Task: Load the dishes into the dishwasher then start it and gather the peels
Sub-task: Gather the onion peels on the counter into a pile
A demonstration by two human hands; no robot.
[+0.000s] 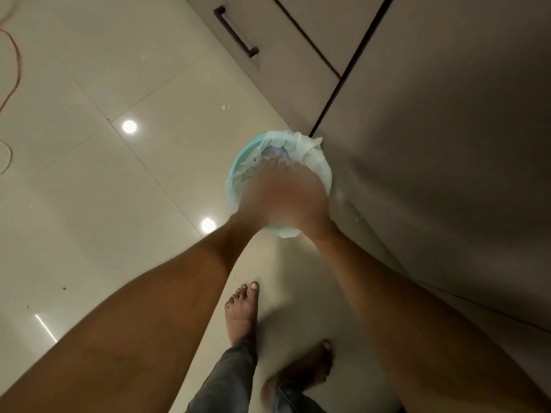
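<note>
A round pale-teal bin (233, 165) with a white liner bag (301, 144) stands on the floor against the cabinet corner. Both my hands are pressed together right over its opening and are blurred by motion. My left hand (262, 195) points its fingertips down into the liner. My right hand (307, 204) lies beside it over the bin's near right rim. Whether either hand holds peels is hidden by the blur. Crumpled pale contents show inside the bin beyond my fingers.
Beige cabinet fronts (447, 144) rise on the right, one with a dark bar handle (235, 31). Glossy floor tiles spread left, with small scraps (225, 107) and an orange cord (18, 61). My bare feet (241, 311) stand just behind the bin.
</note>
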